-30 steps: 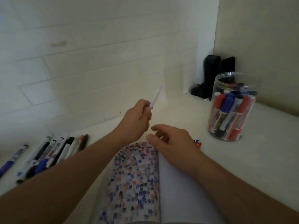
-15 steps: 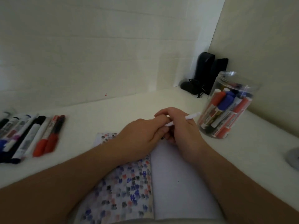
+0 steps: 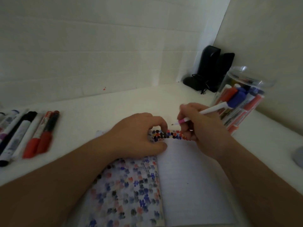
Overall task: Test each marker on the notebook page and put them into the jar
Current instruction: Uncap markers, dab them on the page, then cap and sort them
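Labels show on the markers (image 3: 31,135) lying left and those in the jar (image 3: 242,105), but none is legible

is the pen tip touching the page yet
Apart. In the head view the pen tip hangs above the top edge of the notebook, with white desk showing between tip and paper.

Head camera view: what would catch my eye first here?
Probably the open notebook, its left page crowded with red, blue and black marker dabs, in the middle. Above it the right hand holds a thin white pink-banded pen. At right stands a clear plastic jar of red and blue markers.
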A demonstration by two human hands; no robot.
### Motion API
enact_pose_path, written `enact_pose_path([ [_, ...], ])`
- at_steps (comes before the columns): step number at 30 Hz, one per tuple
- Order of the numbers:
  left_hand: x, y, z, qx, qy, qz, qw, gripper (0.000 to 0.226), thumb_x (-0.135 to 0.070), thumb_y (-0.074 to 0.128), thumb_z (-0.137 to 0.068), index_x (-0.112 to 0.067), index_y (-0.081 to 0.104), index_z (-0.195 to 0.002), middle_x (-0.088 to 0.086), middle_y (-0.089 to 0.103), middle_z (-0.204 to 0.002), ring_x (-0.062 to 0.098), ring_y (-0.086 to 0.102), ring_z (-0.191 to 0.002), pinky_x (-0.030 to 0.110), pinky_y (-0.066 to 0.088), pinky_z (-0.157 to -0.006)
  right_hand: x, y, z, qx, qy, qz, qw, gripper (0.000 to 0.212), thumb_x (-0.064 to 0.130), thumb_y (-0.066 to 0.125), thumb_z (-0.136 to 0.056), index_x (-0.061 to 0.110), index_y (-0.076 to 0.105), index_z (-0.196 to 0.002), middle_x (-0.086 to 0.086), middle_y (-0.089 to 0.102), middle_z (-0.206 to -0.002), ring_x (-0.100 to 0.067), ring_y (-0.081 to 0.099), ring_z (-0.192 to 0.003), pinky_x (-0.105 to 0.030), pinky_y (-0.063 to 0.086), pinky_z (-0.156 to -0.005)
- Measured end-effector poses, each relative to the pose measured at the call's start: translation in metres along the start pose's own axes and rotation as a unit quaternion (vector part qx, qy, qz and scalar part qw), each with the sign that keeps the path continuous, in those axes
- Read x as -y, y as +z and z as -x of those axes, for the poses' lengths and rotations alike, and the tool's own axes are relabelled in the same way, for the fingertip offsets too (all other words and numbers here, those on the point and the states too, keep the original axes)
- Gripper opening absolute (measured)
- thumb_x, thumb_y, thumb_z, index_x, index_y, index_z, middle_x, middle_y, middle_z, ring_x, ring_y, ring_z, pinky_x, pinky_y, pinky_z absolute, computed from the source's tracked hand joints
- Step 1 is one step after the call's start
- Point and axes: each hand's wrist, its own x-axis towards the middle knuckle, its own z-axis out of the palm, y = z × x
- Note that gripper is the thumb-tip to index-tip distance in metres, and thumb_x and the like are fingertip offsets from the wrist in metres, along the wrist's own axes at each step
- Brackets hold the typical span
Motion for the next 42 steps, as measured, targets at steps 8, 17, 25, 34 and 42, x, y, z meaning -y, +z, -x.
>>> enact_pose_path([
  [8,0.002,0.003,-0.004,0.023,-0.025,-0.005,0.999,0.038,-0.069,0.069,-0.072,-0.053,0.062,-0.106,-0.017,0.048,-0.091,-0.002,0.047,-0.087,0.027,0.042,-0.073,-0.008,0.007,0.003,0.021,-0.013,0.207,0.978,0.018,0.003,0.07,-0.083,0.001,0.058,-0.07,-0.011,0.066,-0.058,-0.017,0.057,-0.048,-0.03,0.047,-0.048],
  [17,0.004,0.005,-0.006,0.027,-0.032,-0.014,0.999,0.039,-0.069,0.07,-0.073,-0.052,0.063,-0.108,-0.015,0.049,-0.092,0.001,0.048,-0.086,0.028,0.047,-0.077,-0.018,0.01,-0.001,-0.018,0.001,0.211,0.977,0.025,0.004,0.07,-0.08,0.006,0.052,-0.063,-0.011,0.067,-0.055,-0.023,0.065,-0.051,-0.039,0.053,-0.055],
  [25,0.003,0.005,-0.007,0.029,-0.033,-0.015,0.999,0.034,-0.07,0.068,-0.071,-0.056,0.059,-0.1,-0.016,0.049,-0.09,0.0,0.048,-0.085,0.027,0.042,-0.073,-0.019,0.011,0.0,0.0,-0.024,0.246,0.969,0.027,0.006,0.071,-0.081,0.009,0.05,-0.063,-0.014,0.063,-0.054,-0.018,0.063,-0.046,-0.032,0.048,-0.047],
  [34,0.004,0.005,-0.007,0.035,-0.036,-0.011,0.999,0.04,-0.071,0.067,-0.07,-0.053,0.062,-0.106,-0.016,0.049,-0.091,0.001,0.048,-0.086,0.028,0.044,-0.074,-0.018,0.009,0.0,-0.017,-0.009,0.199,0.98,0.027,0.002,0.069,-0.081,0.007,0.05,-0.062,-0.015,0.066,-0.057,-0.023,0.065,-0.05,-0.037,0.052,-0.054],
  [42,0.003,0.005,-0.007,0.033,-0.033,-0.019,0.999,0.036,-0.07,0.068,-0.071,-0.054,0.06,-0.103,-0.015,0.05,-0.091,0.001,0.049,-0.086,0.028,0.045,-0.074,-0.022,0.012,-0.002,-0.015,-0.031,0.248,0.968,0.034,0.012,0.07,-0.076,0.02,0.044,-0.056,-0.015,0.056,-0.054,-0.023,0.058,-0.047,-0.037,0.045,-0.049],
])
